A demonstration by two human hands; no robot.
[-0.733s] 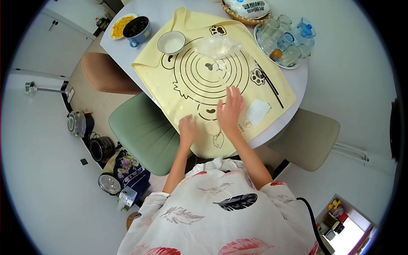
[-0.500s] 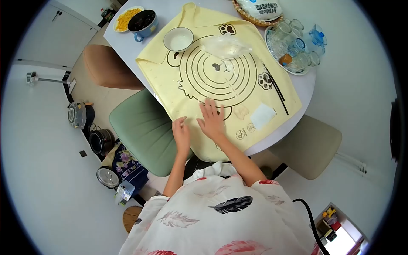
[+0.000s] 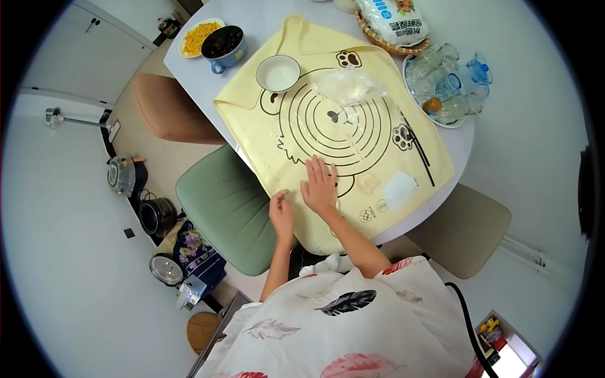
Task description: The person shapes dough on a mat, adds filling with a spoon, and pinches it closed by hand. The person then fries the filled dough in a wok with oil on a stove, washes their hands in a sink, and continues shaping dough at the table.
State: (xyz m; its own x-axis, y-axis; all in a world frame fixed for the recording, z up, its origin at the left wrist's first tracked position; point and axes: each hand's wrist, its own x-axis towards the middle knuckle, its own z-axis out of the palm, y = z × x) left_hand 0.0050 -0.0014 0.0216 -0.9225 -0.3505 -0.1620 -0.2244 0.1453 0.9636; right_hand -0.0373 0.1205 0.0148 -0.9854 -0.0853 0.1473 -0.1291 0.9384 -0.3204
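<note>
My right hand [image 3: 321, 186] lies palm down on a cream baking mat [image 3: 252, 126] printed with a bear face and rings. Its fingers are stretched out, and nothing shows in them. At the mat's near left edge is my left hand [image 3: 281, 213], fingers loosely bent and apart, holding nothing visible. To the right of my right hand lie a small pale flat piece [image 3: 368, 184], possibly dough, and a white squarish sheet [image 3: 399, 190]. Farther up the mat are a white bowl [image 3: 278, 74], a crumpled clear plastic bag [image 3: 350, 86] and black chopsticks [image 3: 418, 149].
A plate of yellow shreds [image 3: 200, 38] and a blue cup-like bowl [image 3: 225, 50] with dark contents stand at the far left. A tray of glasses [image 3: 441, 82] and a basket [image 3: 394, 44] holding a plastic package are at the right. Chairs [image 3: 220, 208] surround the table.
The whole view has shifted, so the table appears slightly lower and farther right. My right hand stays flat on the mat, and my left hand remains by its edge.
</note>
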